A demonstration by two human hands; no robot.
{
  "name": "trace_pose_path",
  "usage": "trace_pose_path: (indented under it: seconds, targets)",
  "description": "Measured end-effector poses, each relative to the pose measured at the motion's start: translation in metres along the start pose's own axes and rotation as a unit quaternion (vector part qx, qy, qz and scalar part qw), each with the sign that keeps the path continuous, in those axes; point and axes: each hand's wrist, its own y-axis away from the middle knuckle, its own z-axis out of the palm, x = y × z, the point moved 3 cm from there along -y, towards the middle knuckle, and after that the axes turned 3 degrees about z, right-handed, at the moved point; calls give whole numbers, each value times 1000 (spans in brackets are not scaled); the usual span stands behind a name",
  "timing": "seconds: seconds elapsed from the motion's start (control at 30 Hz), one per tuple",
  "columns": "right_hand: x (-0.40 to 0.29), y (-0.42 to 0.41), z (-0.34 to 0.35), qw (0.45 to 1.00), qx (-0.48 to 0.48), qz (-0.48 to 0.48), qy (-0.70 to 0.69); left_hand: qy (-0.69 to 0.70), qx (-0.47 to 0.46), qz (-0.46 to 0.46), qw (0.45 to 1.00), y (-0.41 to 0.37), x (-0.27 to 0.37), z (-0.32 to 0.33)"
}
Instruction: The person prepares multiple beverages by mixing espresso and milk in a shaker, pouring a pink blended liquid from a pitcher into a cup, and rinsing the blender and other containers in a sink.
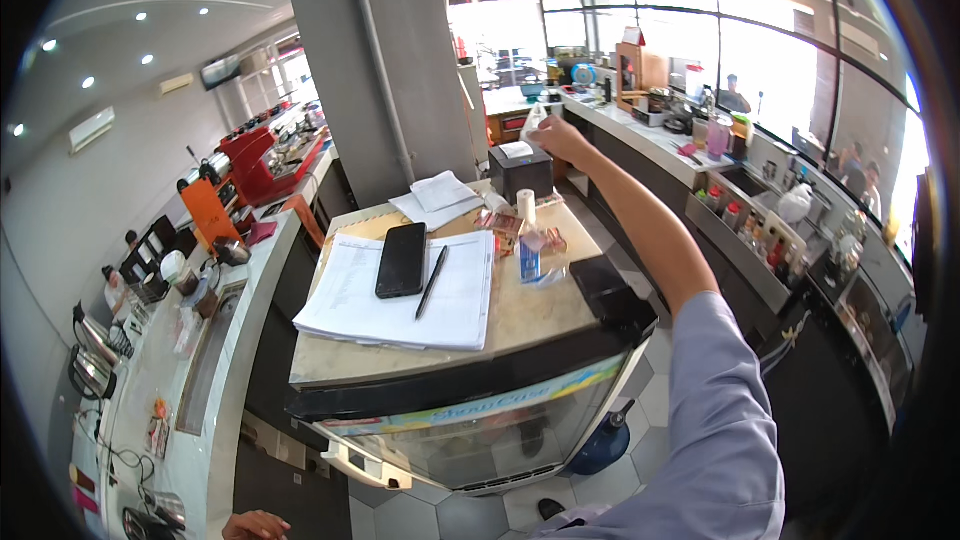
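Observation:
My right hand (556,141) is stretched out past a black receipt printer (521,174), its fingers closed on a whitish plastic bag (534,118). At the bottom left edge, my left hand (256,525) hangs low beside the counter, fingers slightly bent, and nothing shows in it. Between them, on the pale top of a glass-door display fridge (525,315), lie a stack of papers (345,307), a black smartphone (401,260) and a black pen (431,282). Loose white sheets (442,193), a white paper roll (526,206) and a small blue box (529,261) are near the printer.
A grey pillar (375,67) rises behind the fridge. At left, a marble counter (247,315) bears a red espresso machine (262,165) and kettles. Bottles fill a steel rack (739,240) at right. A blue water jug (604,442) stands on the floor. People are visible in the distance.

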Motion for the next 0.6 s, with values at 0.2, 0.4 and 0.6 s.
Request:
trace_pose_path:
  seconds: [0.2, 0.4, 0.6]
  targets:
    - [-1, -42, 42, 991, -20, 71, 110, -108, 59, -15, 992, 28, 27, 56]
    - [29, -98, 50, 983, -114, 29, -141, -114, 123, -4, 986, 44, 38, 83]
    - [-36, -64, 35, 893, -83, -18, -441, -153, 142, 4, 978, 58, 61, 106]
